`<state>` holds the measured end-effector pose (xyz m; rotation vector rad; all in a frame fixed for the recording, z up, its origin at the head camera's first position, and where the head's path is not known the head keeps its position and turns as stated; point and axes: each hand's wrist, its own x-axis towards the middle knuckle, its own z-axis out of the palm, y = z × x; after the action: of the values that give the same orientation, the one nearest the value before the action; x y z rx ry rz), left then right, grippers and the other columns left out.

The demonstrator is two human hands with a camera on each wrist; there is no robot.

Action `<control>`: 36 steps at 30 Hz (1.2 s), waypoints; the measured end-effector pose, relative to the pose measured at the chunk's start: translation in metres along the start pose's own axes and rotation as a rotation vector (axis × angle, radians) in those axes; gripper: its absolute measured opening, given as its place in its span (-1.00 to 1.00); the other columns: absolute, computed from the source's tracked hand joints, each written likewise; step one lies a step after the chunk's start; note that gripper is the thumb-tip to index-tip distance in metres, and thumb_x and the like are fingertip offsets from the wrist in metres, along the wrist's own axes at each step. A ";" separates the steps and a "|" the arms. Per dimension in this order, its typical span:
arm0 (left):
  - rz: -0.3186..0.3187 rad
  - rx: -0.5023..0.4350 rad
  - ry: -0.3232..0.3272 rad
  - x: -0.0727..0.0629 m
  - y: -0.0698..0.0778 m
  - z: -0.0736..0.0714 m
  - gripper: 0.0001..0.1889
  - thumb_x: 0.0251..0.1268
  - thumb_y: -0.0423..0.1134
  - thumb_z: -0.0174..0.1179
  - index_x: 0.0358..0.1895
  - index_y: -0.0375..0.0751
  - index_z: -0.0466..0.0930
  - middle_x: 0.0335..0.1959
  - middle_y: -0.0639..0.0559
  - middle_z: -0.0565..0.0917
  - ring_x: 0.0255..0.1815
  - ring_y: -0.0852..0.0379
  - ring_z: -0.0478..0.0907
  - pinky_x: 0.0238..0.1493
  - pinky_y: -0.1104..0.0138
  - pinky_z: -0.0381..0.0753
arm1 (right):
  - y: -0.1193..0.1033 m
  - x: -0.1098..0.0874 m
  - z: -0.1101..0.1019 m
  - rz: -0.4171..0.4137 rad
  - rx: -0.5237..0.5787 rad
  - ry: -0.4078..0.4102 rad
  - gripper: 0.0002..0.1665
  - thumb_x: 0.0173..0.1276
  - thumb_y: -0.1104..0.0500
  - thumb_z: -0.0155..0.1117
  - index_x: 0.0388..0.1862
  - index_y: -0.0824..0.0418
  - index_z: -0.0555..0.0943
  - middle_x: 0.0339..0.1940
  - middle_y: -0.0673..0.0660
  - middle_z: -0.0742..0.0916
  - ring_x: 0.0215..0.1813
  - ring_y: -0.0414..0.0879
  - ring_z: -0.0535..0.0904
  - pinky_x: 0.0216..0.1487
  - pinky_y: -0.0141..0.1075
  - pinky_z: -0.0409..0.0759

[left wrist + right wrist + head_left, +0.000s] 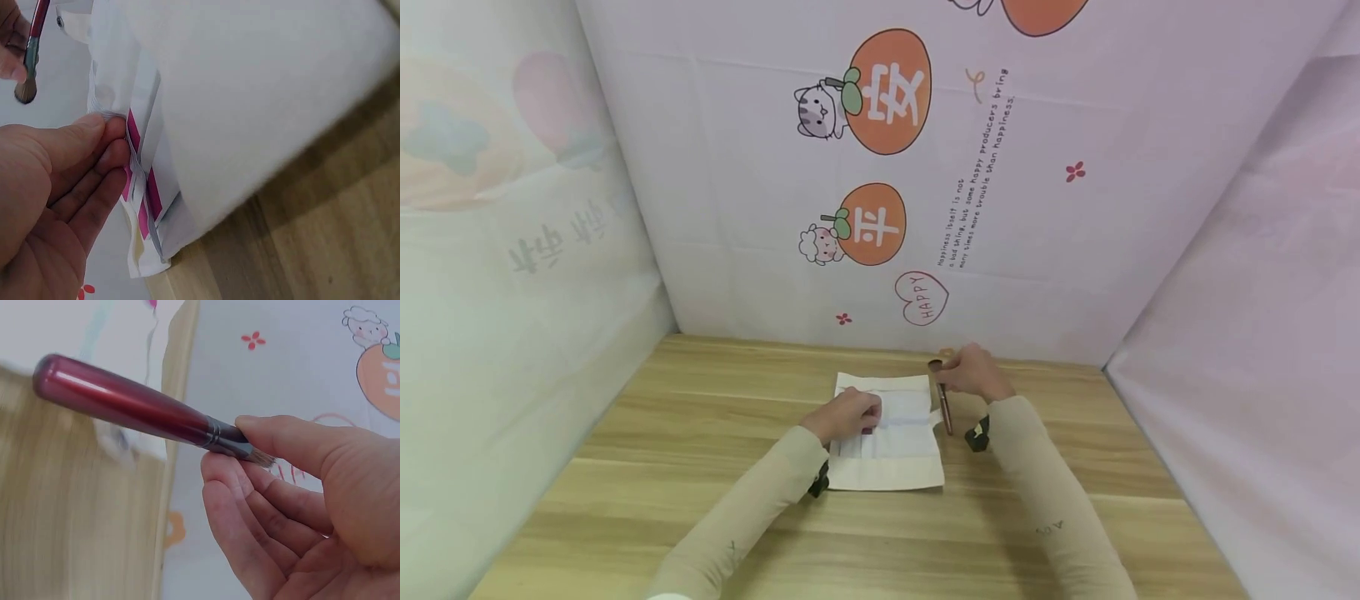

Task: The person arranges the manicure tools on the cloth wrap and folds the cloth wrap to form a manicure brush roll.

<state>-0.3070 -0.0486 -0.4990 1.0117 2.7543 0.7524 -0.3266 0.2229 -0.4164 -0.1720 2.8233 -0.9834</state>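
Note:
An unfolded white cloth pouch point(891, 473) lies on the wooden table, with pale inner pockets and a snap tab point(74, 24) on its right side. My left hand point(852, 412) pinches the edge of an inner pocket point(119, 112) between thumb and fingers, near the pouch's left side. Magenta strips point(154, 197) show among the layers beneath those fingers. My right hand point(973, 372) holds a makeup brush point(125, 403) just off the pouch's right edge. Thumb and fingertips pinch its metal collar near the bristles, and the shiny dark red handle points back toward the table's front.
A white printed cloth point(737, 167) with orange fruit and cartoon animals rises behind the table point(700, 417). Pale cloth walls stand on the left point(512, 333) and right point(1247, 375). Dark wrist devices point(977, 434) sit below both hands.

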 end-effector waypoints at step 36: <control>0.072 0.135 0.052 0.001 0.011 0.003 -0.84 0.48 -0.37 0.29 -0.36 -0.17 0.67 -0.45 0.07 0.69 -0.44 0.28 0.46 -0.29 0.43 0.51 | -0.028 0.042 0.102 0.029 0.219 0.287 -0.76 0.33 0.13 0.54 -0.21 0.31 0.82 -0.29 0.21 0.87 -0.32 -0.07 0.77 -0.30 -0.35 0.59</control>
<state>-0.3007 -0.0398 -0.4958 1.1380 2.8604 0.6174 -0.3479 0.1325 -0.4822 0.0386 2.9248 -1.4027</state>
